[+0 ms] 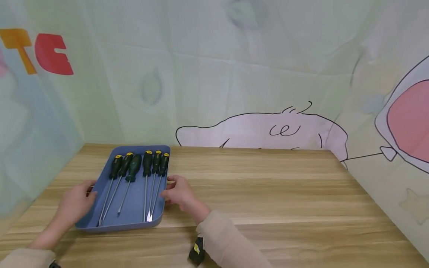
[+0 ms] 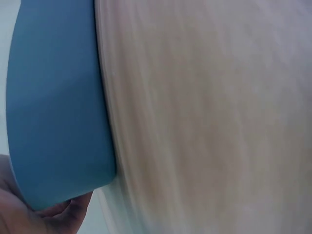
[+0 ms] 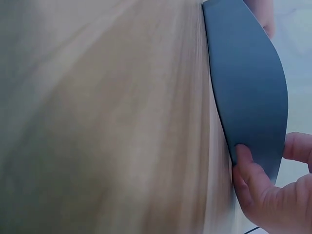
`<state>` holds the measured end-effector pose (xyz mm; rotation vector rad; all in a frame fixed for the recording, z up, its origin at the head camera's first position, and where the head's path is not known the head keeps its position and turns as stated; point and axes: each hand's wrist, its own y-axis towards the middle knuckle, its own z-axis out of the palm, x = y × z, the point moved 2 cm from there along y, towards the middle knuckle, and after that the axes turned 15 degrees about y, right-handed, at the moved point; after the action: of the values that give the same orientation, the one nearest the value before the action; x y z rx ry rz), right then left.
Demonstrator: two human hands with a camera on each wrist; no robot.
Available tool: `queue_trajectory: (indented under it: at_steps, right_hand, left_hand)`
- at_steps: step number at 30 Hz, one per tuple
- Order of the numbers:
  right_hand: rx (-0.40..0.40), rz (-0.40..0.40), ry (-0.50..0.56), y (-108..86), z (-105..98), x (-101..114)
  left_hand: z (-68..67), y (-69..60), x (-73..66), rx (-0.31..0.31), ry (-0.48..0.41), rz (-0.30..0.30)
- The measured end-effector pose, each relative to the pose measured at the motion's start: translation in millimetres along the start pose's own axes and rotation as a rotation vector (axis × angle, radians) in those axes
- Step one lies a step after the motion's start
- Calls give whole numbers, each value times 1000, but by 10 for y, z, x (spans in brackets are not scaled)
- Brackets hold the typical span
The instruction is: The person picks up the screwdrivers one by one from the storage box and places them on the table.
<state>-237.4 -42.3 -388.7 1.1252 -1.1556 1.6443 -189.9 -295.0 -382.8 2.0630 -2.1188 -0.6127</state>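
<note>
Blue marks the tray in the head view, where it rests, as far as I can tell, on the left part of the wood-grained table. Six screwdrivers lie inside, dark handles toward the far end, shafts toward the near end. The left hand grips one long side, the right hand the other. I judge the filling to be done, since I see no loose screwdriver clearly outside the tray; the tray's placing I count as unfinished, because neither hand is off it. A black-and-yellow object beside the right sleeve is partly covered, and I cannot tell what it is.

In the left-wrist view, the left hand's fingers curl round the tray's corner; most of that hand is cut off, and the contents are hidden behind the outer wall.

In the right-wrist view, the right hand pinches the wall, digits on both sides of it. The table is blurred, and I cannot confirm whether the tray's base lies fully flat. Skin at the upper edge, presumably the left hand, is cropped.
</note>
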Motion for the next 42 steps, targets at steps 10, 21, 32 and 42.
queue_trajectory:
  at_steps: [10,21,32,42]
  right_hand:
    - [-27,43,-46,17,-30,61]
    - [-27,90,-66,7,-109,72]
    - [16,90,-55,-10,-273,128]
    - [6,134,-37,-64,-537,168]
  left_hand:
    - [14,-11,-60,-17,-19,-9]
    - [36,-33,-122,-22,-51,-10]
    - [53,4,-248,46,-100,-8]
    - [89,55,-498,102,-146,-27]
